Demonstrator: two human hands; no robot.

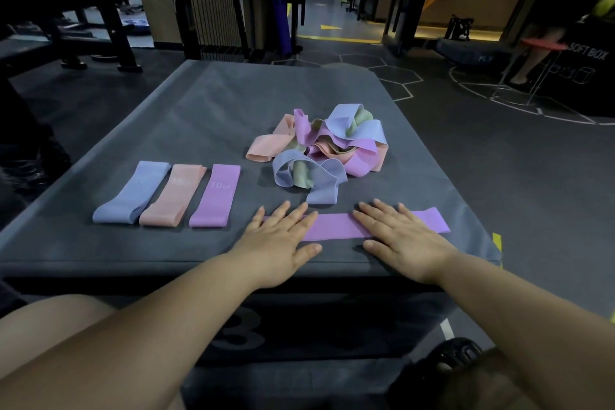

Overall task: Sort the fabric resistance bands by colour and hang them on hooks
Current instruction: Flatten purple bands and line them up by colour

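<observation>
A: Grips, quick?
B: Left grip (283, 240) and right grip (399, 236) are both flat, palms down, fingers straight and spread. They're pressing on 1 purple band (336, 226). Nothing pinched, nothing curled round.
A: Where's the band against them?
B: Under both. Its long axis runs side to side. 1 end is hidden under the left grip's fingers, the middle is bare between the 2 grips, and the other end pokes out past the right grip's outer side. It lies flat on the surface (199, 110).
A: Where next, you think?
B: Judgement only: the sorted row, out to the left of the left grip. 3 bands lie there side by side. The blue band (133, 193) is farthest from the grip, the peach band (174, 196) is in the middle, and the sorted purple band (216, 196) is closest, near the left grip's outer side, not touching.
A: Axis match?
B: No. Those 3 run front to back, so the pressed band lies roughly crosswise and would need turning to match. The left grip is nearer; the right grip is well apart from the row.
A: Rest?
B: A tangled pile (319, 146) sits beyond both grips, with blue, peach, purple and green loops mixed. 1 blue end reaches down just beyond the pressed band; can't tell if it touches. No hooks I can make out.
</observation>
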